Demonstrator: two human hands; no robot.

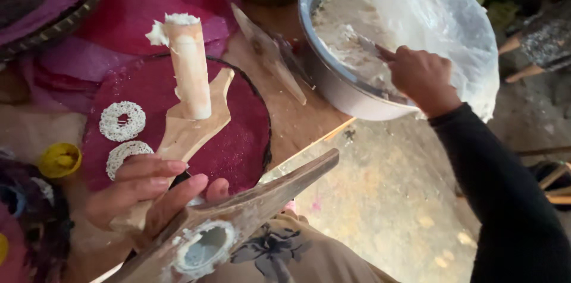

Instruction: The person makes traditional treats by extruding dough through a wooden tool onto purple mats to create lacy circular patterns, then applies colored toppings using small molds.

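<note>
Your left hand (pixel 151 191) sits near you at the lower left, palm turned up and toward you, fingers stretched out side by side and lightly curled, thumb pointing right. The fingers are wrapped loosely rather than clenched, their tips lying toward the right. Your right arm reaches far across to the upper right, sleeved in black down to the wrist, elbow bent near the right edge. Your right hand (pixel 421 77) is closed in a fist-like grip, knuckles up, thumb pressed along the forefinger, wrist bent slightly downward.
</note>
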